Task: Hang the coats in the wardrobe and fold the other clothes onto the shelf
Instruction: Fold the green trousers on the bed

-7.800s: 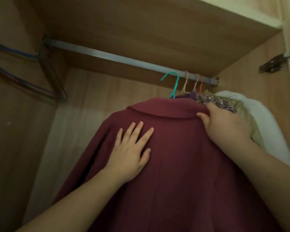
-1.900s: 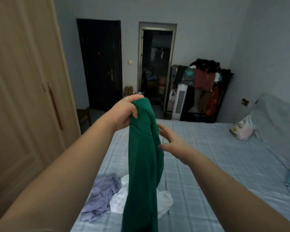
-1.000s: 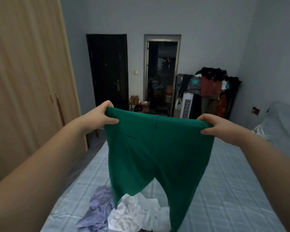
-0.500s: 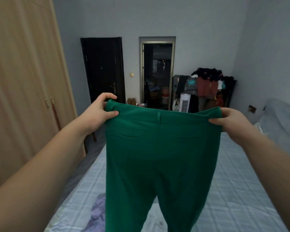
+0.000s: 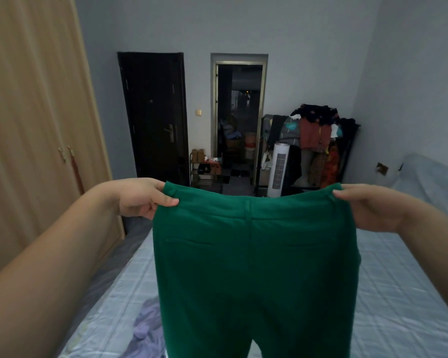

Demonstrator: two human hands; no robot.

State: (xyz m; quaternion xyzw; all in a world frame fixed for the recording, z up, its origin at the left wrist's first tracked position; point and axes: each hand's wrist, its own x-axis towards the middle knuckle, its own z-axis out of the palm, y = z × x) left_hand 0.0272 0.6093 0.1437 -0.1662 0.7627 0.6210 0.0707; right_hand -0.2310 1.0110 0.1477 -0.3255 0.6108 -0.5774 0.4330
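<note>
A pair of green trousers (image 5: 254, 267) is held up in the centre of the frame. It is spread flat by the waistband, with the back pockets and a centre belt loop turned toward the camera. The left corner of the waistband is pinched by the left hand (image 5: 140, 200), at centre left of the frame. The thumb is laid over the near side of the cloth and the fingers (image 5: 146, 214) are curled behind it. The right corner is pinched by the right hand (image 5: 367, 208), at centre right, with the thumb on top and the remaining fingers mostly hidden behind the cloth. The waistband is stretched between the two hands and sags slightly in the middle.

The legs hang straight down and run out of the bottom edge of the frame. Below them is a bed (image 5: 398, 293) covered by a pale checked sheet, which fills the lower part of the frame. Whether the legs touch the bed cannot be told. A crumpled lilac garment (image 5: 148, 329) lies on the bed at the lower left, partly hidden behind the trousers.

A wooden wardrobe (image 5: 36, 125) with closed doors is seen along the left edge. On the far wall a closed black door (image 5: 155, 117) is seen at upper centre left, with an open doorway (image 5: 239, 120) just to its right. A white tower fan (image 5: 278, 173) stands right of the doorway, beside a dark rack (image 5: 318, 140) loaded with clothes.
</note>
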